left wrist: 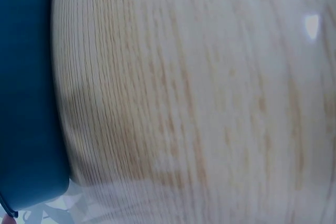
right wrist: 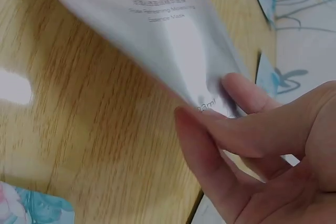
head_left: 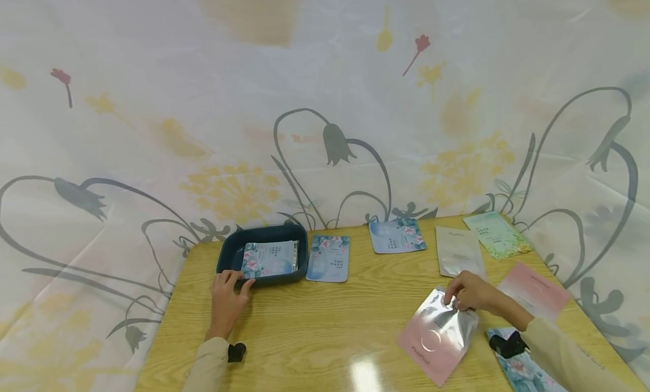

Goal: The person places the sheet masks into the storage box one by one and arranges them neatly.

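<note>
My right hand (head_left: 469,293) pinches a pink-and-silver sheet mask packet (head_left: 431,342) by its silver end, between thumb and fingers. In the right wrist view the packet (right wrist: 157,30) slants over the wood, with "Essence Mask" printed on it. At the front left corner of a dark blue bin (head_left: 223,251), my left hand (head_left: 228,299) holds the rim. Inside the bin lies a blue floral mask packet (head_left: 269,258). The left wrist view shows mostly the bin's side (left wrist: 29,87) and a fingertip at its rim; the rest of that hand is out of frame.
Beside the bin lies a blue floral packet (head_left: 328,259), with another (head_left: 397,236) farther right. A pale packet (head_left: 459,252), a green one (head_left: 496,234) and a pink one (head_left: 535,290) lie at the right. Another floral packet (head_left: 528,372) lies partly under the right forearm. A patterned curtain (head_left: 325,98) hangs behind the table.
</note>
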Available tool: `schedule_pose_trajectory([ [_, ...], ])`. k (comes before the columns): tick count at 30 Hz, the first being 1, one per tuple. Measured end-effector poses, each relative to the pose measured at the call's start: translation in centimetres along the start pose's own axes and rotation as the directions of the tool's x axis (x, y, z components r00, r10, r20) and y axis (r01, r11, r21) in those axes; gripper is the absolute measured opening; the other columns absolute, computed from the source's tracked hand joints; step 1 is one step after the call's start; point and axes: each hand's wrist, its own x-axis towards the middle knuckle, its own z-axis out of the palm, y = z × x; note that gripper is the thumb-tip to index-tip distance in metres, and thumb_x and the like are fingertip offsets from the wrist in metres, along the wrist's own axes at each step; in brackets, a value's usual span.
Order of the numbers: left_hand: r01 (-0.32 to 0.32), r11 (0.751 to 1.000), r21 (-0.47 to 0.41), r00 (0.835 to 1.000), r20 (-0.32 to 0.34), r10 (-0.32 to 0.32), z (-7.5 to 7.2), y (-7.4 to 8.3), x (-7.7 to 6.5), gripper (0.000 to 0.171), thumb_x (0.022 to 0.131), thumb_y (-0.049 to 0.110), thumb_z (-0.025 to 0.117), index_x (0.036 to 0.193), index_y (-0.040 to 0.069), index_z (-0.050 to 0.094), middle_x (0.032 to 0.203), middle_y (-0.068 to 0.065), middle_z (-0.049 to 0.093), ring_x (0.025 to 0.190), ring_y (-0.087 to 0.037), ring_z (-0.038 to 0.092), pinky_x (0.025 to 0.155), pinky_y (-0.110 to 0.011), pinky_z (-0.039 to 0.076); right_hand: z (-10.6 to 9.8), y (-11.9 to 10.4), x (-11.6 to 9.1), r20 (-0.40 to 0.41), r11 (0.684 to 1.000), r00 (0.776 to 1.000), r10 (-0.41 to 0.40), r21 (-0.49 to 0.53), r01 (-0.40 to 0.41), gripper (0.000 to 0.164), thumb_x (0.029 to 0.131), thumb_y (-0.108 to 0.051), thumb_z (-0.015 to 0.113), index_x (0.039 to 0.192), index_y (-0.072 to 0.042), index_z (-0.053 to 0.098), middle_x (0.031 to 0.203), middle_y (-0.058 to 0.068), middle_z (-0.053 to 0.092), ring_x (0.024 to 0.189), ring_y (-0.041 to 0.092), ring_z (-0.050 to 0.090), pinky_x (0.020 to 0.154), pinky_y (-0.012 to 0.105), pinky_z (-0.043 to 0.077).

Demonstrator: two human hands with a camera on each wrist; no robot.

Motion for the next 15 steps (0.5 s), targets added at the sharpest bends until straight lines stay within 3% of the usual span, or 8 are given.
schedule_pose_trajectory([
  [6, -0.017, 1.0, 0.011, 1.0, -0.013, 0.017, 0.1, -0.1, 0.0, 0.025, 0.068, 0.004, 0.083, 0.077, -0.002, 0.061, 0.08, -0.018, 0.053, 0.072, -0.031, 0.043, 0.072, -0.049, 0.036, 0.6, -0.4, 0.4, -0.032, 0.997, 0.998, 0.055, 0.06, -0.053, 0.032, 0.067, 0.017, 0.046, 0.083, 0.003, 0.07, 0.076, 0.01, 0.06, 0.044, 0.005, 0.032, 0.042, 0.022, 0.032],
  [11, -0.004, 1.0, 0.006, 1.0, -0.015, 0.004, 0.1, -0.1, 0.0, 0.025, 0.068, 0.004, 0.083, 0.077, -0.001, 0.061, 0.079, -0.017, 0.053, 0.073, -0.032, 0.042, 0.073, -0.049, 0.036, 1.1, -1.2, 1.1, -0.081, 0.978, 0.991, 0.104, 0.189, -0.087, 0.025, 0.074, 0.013, 0.054, 0.094, 0.009, 0.068, 0.091, 0.012, 0.062, 0.054, 0.011, 0.044, 0.047, 0.028, 0.042],
  [15, -0.016, 1.0, 0.018, 1.0, -0.021, 0.016, 0.2, -0.1, 0.0, 0.025, 0.068, 0.005, 0.083, 0.077, 0.0, 0.06, 0.079, -0.016, 0.053, 0.073, -0.032, 0.043, 0.072, -0.048, 0.037, 1.6, -1.9, 1.7, -0.129, 0.969, 0.986, 0.111, 0.235, -0.078, 0.023, 0.077, 0.011, 0.057, 0.099, 0.01, 0.066, 0.101, 0.016, 0.061, 0.063, 0.015, 0.053, 0.052, 0.031, 0.049],
])
